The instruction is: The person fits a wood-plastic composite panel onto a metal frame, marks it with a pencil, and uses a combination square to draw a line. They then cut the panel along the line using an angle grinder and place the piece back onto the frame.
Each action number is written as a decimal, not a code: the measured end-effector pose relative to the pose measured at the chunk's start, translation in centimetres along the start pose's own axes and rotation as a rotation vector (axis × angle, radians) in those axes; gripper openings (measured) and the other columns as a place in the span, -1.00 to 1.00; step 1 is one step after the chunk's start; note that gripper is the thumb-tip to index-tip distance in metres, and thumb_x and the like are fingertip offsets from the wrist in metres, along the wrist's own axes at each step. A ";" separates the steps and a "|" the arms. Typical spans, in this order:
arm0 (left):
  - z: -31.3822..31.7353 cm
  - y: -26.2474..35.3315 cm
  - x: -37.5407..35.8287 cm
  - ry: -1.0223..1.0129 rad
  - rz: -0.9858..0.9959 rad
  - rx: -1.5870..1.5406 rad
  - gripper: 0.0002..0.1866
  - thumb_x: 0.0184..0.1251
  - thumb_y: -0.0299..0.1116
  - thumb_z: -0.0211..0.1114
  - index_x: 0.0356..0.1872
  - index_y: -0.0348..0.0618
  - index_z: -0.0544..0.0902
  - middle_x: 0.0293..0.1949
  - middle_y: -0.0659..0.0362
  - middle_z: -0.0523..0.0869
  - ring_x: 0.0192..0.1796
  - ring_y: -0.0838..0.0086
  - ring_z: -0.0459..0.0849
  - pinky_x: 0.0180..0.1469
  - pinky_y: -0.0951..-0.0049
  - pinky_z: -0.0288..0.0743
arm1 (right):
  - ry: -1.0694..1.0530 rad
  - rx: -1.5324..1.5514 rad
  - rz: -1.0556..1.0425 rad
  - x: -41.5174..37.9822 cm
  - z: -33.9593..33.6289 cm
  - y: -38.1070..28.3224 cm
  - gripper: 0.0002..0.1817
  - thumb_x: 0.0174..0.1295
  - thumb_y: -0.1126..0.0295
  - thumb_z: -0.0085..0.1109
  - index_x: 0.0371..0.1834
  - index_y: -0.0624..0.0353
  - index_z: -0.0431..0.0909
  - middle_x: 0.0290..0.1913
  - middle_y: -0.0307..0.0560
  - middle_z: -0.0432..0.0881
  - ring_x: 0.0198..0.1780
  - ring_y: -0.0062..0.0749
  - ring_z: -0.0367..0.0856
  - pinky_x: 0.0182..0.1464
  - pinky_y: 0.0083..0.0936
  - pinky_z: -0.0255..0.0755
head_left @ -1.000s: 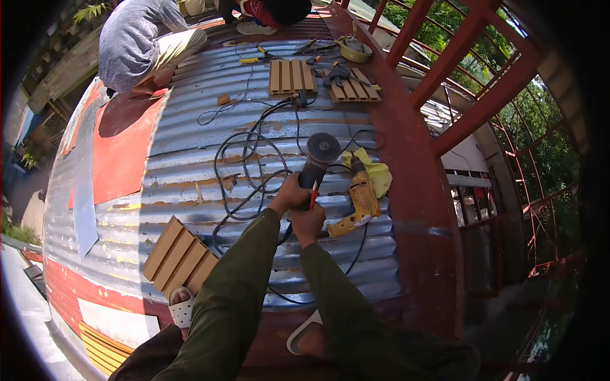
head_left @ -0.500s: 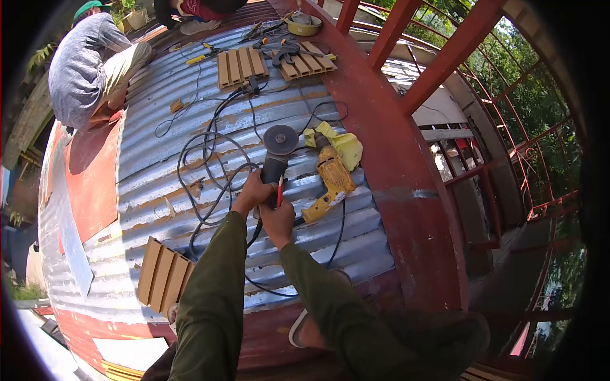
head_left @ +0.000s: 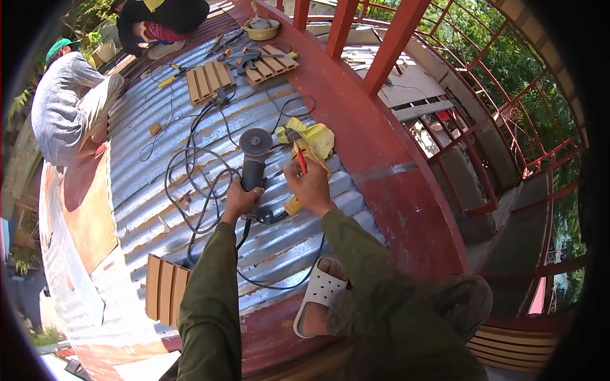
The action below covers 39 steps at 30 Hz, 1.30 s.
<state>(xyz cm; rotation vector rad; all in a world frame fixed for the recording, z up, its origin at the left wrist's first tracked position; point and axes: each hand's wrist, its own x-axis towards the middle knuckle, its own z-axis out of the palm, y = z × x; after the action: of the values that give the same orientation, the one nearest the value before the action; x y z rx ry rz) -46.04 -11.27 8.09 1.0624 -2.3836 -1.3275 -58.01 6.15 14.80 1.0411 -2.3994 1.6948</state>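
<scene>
My left hand (head_left: 240,198) is wrapped round the body of a dark angle grinder (head_left: 253,170), whose round disc (head_left: 256,141) points away from me over the corrugated metal sheets (head_left: 143,219). To its right, my right hand (head_left: 309,185) has its fingers closed on a red pencil (head_left: 300,157), above a yellow drill (head_left: 293,206) that it partly hides. A yellow cloth (head_left: 318,138) lies by the drill's chuck. Black cables (head_left: 170,184) loop over the metal left of the grinder.
Slatted brown boards (head_left: 210,82) and clamps (head_left: 248,60) lie farther off, near a yellow bowl (head_left: 262,30). Another slatted piece (head_left: 166,289) is at the lower left. Two people (head_left: 60,108) crouch at the upper left. Red posts (head_left: 395,47) rise at right.
My right hand has left the grinder and moved right with the pencil, over the drill. My left hand still holds the grinder. The view has shifted, and my white shoe shows more.
</scene>
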 end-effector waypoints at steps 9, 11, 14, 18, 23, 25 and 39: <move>-2.7 -3.3 -0.3 -0.162 0.090 0.244 0.11 0.02 0.01 0.58 0.47 -0.57 0.26 0.41 -0.34 0.40 0.39 -0.04 0.51 0.38 0.14 0.42 | -0.491 -0.915 -0.134 10.8 -29.6 -7.8 -0.46 0.50 -0.06 0.01 -0.19 0.30 0.65 -0.43 0.13 0.65 -0.33 -0.04 0.68 -0.22 -0.14 0.50; -4.5 -2.7 -0.7 -0.199 0.012 0.256 0.16 -0.01 0.05 0.57 0.50 -0.54 0.21 0.39 -0.36 0.45 0.43 -0.05 0.48 0.42 0.11 0.38 | -0.490 -0.995 -0.018 7.9 -35.6 -10.6 -0.48 0.46 0.02 -0.01 -0.14 0.37 0.65 -0.22 0.38 0.72 -0.13 0.27 0.70 -0.04 0.04 0.53; -8.1 -2.3 -0.1 -0.218 0.122 0.405 0.18 0.05 0.05 0.55 0.56 -0.47 0.11 0.33 -0.42 0.50 0.33 -0.07 0.58 0.35 0.13 0.43 | -0.315 -0.868 0.040 -0.1 -42.6 -12.1 -0.48 0.43 0.08 0.01 -0.42 0.40 0.59 -0.43 0.37 0.65 -0.37 0.26 0.64 -0.24 0.09 0.40; -16.4 -3.9 2.5 -0.227 0.190 0.630 0.08 0.17 -0.10 0.52 0.60 -0.33 0.09 0.26 -0.38 0.56 0.26 -0.02 0.61 0.27 0.18 0.44 | -0.181 -0.811 0.151 -14.5 -47.6 -10.9 -0.49 0.42 -0.03 0.18 -0.37 0.28 0.66 -0.58 -0.09 0.52 -0.51 -0.31 0.46 -0.37 -0.33 0.39; -31.2 -4.6 5.5 -0.196 0.078 1.003 0.01 0.29 -0.19 0.45 0.65 -0.05 0.02 0.44 -0.28 0.41 0.44 -0.05 0.42 0.41 0.05 0.32 | -0.182 -0.520 0.733 -31.1 -51.3 -10.5 -0.64 0.19 0.14 0.35 -0.41 0.30 0.66 -0.49 -0.04 0.64 -0.41 -0.31 0.61 -0.26 -0.32 0.48; -37.3 -5.4 6.1 -0.067 0.163 1.283 -0.03 0.31 -0.22 0.42 0.65 -0.04 0.03 0.48 -0.20 0.37 0.43 -0.03 0.43 0.41 0.04 0.34 | -0.132 -0.527 0.833 -37.2 -51.7 -9.9 -0.66 0.16 0.16 0.37 -0.41 0.29 0.67 -0.48 -0.06 0.64 -0.42 -0.37 0.59 -0.27 -0.35 0.49; -46.2 0.0 -3.8 -0.167 0.054 1.091 0.04 0.19 -0.48 0.44 0.65 -0.03 0.01 0.53 -0.17 0.30 0.39 0.03 0.47 0.37 0.11 0.41 | 0.579 -0.437 1.038 -57.5 -46.5 -7.4 -0.81 0.28 0.38 0.30 -0.44 0.27 0.68 -0.65 -0.26 0.52 -0.59 -0.64 0.43 -0.47 -0.48 0.37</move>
<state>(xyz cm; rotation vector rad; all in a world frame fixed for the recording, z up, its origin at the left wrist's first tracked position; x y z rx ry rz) -20.31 -38.88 35.00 1.0635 -3.2715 0.0346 -25.42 72.89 17.87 -0.7864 -2.7570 1.1694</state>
